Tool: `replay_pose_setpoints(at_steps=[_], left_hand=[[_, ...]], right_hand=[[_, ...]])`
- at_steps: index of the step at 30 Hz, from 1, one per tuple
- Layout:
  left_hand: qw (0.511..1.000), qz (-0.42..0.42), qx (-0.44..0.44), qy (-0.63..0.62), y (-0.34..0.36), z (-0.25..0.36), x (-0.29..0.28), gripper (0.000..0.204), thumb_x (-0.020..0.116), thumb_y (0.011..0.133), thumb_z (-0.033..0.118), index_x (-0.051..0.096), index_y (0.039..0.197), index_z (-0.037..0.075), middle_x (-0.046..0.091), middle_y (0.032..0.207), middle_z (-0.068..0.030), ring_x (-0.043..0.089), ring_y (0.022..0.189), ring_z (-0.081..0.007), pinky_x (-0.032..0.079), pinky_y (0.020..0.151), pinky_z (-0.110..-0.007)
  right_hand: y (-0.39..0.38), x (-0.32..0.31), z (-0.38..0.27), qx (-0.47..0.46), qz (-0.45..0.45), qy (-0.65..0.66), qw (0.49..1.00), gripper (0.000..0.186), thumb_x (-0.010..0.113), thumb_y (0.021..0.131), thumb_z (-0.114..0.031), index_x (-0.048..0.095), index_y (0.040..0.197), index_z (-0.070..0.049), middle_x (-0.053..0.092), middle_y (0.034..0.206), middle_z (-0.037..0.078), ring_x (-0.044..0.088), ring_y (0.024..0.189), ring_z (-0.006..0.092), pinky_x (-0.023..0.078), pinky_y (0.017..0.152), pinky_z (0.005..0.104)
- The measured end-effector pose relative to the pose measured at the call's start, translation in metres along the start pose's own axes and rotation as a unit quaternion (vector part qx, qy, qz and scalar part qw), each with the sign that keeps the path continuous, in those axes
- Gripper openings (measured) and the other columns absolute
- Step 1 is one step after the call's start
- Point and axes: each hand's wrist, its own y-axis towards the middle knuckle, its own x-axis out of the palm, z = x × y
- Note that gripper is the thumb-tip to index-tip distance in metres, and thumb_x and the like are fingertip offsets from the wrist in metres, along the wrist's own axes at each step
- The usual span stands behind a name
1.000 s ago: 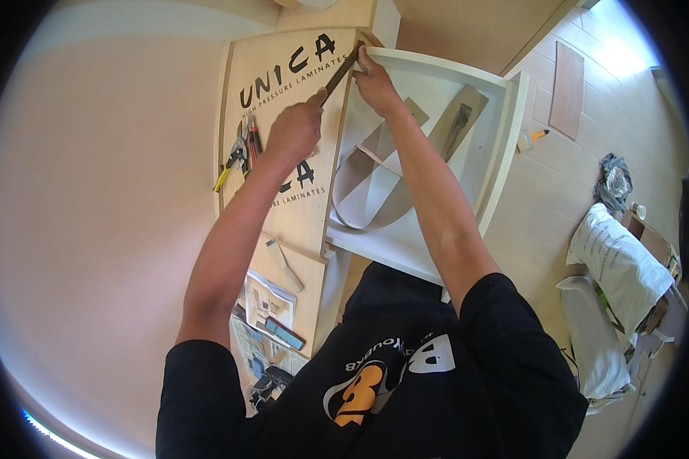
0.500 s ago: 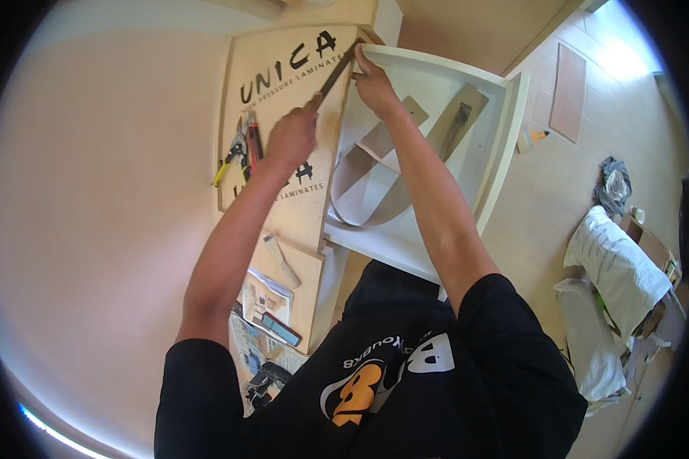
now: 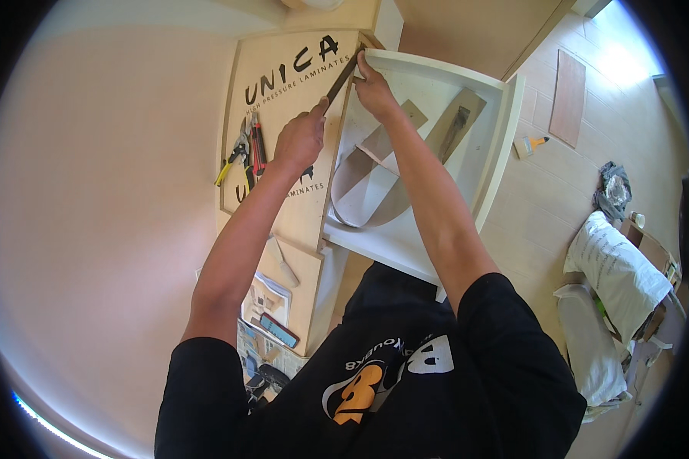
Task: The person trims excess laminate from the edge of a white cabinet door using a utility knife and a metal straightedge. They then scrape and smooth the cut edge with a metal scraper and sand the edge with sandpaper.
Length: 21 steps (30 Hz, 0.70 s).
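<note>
My left hand (image 3: 300, 140) is closed on the near end of a long dark flat file (image 3: 342, 77), slanting along the right edge of the light wooden top panel (image 3: 260, 57) with black lettering. My right hand (image 3: 373, 90) grips the file's far end at the top corner, beside an open white drawer (image 3: 444, 222). Inside the drawer lie curved greyish-beige strips (image 3: 465, 115), partly behind my right forearm. Snips (image 3: 230, 163) with yellow handles and red-black hand tools (image 3: 259, 144) lie on the panel, left of my left hand.
A lower wooden surface (image 3: 306, 280) carries a pale tool (image 3: 283, 261), papers and a phone (image 3: 279, 329). On the floor at right are a wood plank (image 3: 566, 98), a paintbrush (image 3: 528, 145), crumpled grey plastic (image 3: 612, 189) and white sacks (image 3: 612, 271) with cardboard. A pale wall fills the left side.
My left hand shifts slightly back and forth along the file's line, while my right hand stays at the far corner. The whole view has moved very slightly.
</note>
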Motion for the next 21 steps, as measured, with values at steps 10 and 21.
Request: replay_pose_setpoints(at_steps=[10,21], left_hand=[[0.998,-0.044,-0.023,0.026,-0.002,0.008,0.0,0.043,0.054,0.101,0.016,0.058,0.144,0.01,0.071,0.099,-0.0284,0.068,0.095,-0.0464,0.053,0.086,-0.053],[0.998,-0.027,-0.038,-0.04,-0.015,0.01,-0.027,0.04,0.056,0.101,0.014,0.061,0.141,0.012,0.072,0.107,-0.0254,0.069,0.1,-0.0432,0.055,0.09,-0.046]], right_hand=[[-0.003,0.002,0.009,-0.002,-0.008,-0.01,1.0,0.075,0.048,0.095,0.001,0.022,0.165,-0.005,0.033,0.166,0.022,0.034,0.153,0.0271,0.029,0.12,0.0309],[-0.025,-0.003,-0.014,-0.019,0.019,0.085,0.996,0.075,0.042,0.089,0.007,0.03,0.162,-0.004,0.046,0.159,0.021,0.061,0.127,0.0251,0.045,0.108,0.0311]])
